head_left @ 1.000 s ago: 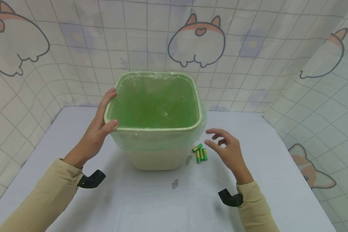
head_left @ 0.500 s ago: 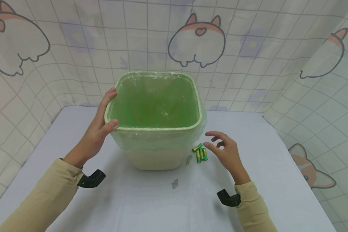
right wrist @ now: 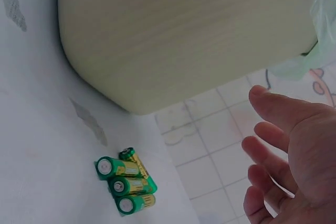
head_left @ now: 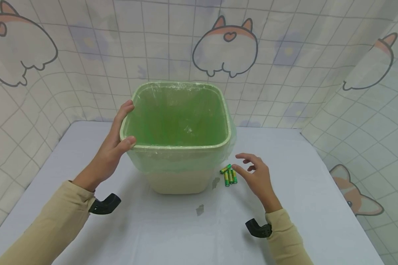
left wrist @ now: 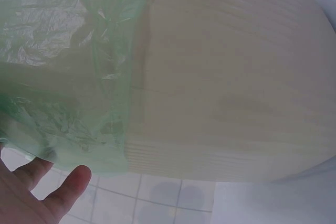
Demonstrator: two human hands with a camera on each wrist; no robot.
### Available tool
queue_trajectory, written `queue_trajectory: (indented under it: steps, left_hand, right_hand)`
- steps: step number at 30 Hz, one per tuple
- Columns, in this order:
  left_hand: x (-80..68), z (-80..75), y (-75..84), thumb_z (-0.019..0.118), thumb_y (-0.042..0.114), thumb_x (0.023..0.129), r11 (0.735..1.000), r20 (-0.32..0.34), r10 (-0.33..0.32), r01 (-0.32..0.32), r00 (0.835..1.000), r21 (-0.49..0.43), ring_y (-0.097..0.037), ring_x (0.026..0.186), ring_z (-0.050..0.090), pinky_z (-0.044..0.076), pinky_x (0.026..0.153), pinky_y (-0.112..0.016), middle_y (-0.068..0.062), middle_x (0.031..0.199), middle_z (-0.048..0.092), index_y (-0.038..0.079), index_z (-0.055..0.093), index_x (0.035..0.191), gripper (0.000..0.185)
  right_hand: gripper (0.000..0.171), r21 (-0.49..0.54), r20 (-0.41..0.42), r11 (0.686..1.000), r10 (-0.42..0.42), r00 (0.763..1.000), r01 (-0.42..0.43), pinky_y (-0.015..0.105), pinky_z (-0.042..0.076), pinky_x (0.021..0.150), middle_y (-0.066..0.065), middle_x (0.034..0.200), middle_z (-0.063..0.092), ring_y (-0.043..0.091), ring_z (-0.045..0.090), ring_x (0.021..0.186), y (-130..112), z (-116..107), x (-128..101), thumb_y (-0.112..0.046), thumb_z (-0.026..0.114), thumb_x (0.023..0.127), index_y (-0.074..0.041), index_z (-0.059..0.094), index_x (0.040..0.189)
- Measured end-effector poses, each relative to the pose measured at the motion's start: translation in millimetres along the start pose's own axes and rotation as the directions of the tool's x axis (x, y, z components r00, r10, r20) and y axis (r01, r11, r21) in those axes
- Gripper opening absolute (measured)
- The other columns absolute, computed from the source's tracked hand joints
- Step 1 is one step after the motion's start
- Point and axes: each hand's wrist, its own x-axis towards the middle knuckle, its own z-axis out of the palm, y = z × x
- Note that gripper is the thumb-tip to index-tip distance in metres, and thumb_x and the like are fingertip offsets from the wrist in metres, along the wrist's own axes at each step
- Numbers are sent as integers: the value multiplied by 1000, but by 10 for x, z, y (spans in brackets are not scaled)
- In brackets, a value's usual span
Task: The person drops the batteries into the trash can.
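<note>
Batteries (head_left: 229, 175) lie just left of my loose right hand (head_left: 257, 176), while my left hand (head_left: 114, 147) grips the bin (head_left: 177, 147).

I can read no text anywhere: the green and yellow batteries (right wrist: 127, 183) (four, lying on the tabletop (head_left: 172, 235)) carry print too small and blurred to make out.

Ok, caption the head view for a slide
Left hand grips lined bin; right hand hovers beside batteries.
</note>
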Motion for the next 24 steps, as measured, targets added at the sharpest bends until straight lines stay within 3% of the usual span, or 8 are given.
queue_trajectory:
  steps: [8, 17, 24]
  left_hand:
    - [-1, -1, -5, 42, 19, 92, 1000, -1, -3, 3, 1000, 3, -15, 151, 0, 10, 112, -68, 14, 162, 1, 23, 15, 154, 68]
    - [-1, 0, -3, 42, 19, 92, 1000, 1, -6, 6, 1000, -3, -15, 151, 0, 9, 112, -68, 14, 162, 0, 23, 15, 154, 68]
    - [-5, 0, -4, 41, 18, 92, 1000, -1, -7, 7, 1000, 6, -15, 151, 0, 11, 111, -68, 15, 162, 0, 23, 14, 154, 68]
  right_hand:
    - [39, -58, 31, 998, 22, 999, -20, 38, 44, 81, 6, 125, 63, 22, 53, 107, 57, 58, -26, -31, 73, 84, -15, 65, 119]
    - [38, -68, 25, 994, 83, 996, -81, 34, 42, 81, 5, 123, 63, 22, 53, 106, 118, 115, -33, -33, 72, 85, -16, 65, 118]
    - [37, -63, 72, 992, 112, 991, -108, 35, 42, 81, 5, 125, 62, 23, 53, 108, 148, 157, -28, -34, 70, 86, -17, 65, 118]
